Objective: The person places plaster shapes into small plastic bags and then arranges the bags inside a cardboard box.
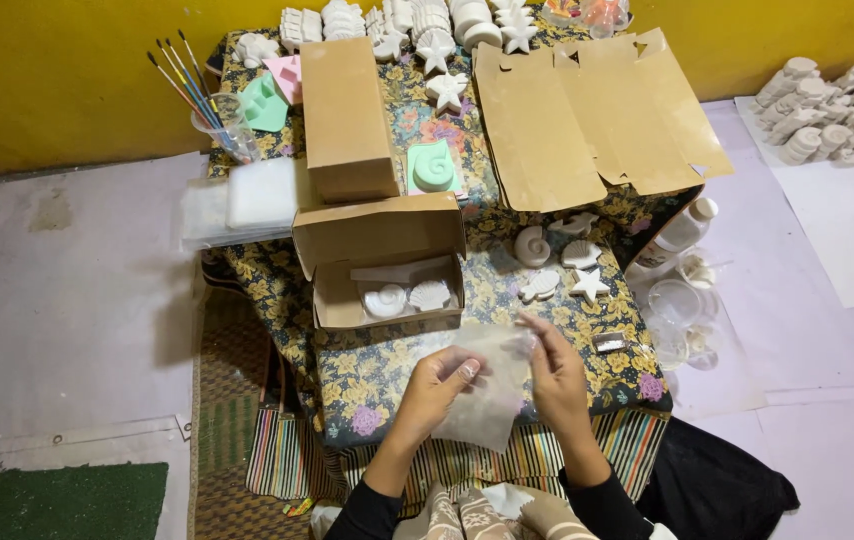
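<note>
A thin translucent bag is held just above the near edge of the tabletop, directly in front of the open cardboard box. The left hand pinches the bag's left edge, its fingers closed on the film; the right hand grips the upper right edge, its fingers narrowed on it. The film looks limp and slippery, so it could slide out of either pinch, or tear if the two hands pull apart too hard.

Inside the open cardboard box lie two white shell casts; a careless forearm could nudge the box, which sits close behind the bag. To the right of the box, loose white casts, shells and a star, rest on the flowered cloth and could be swept off. A small silvery object lies right of the right hand. Behind the box stands a closed brown box, with a green shell mould beside it and flattened cardboard further right. A cup of paintbrushes stands at the far left of the box, well apart. Clear plastic cups and a white bottle sit beyond the tabletop's right edge.
</note>
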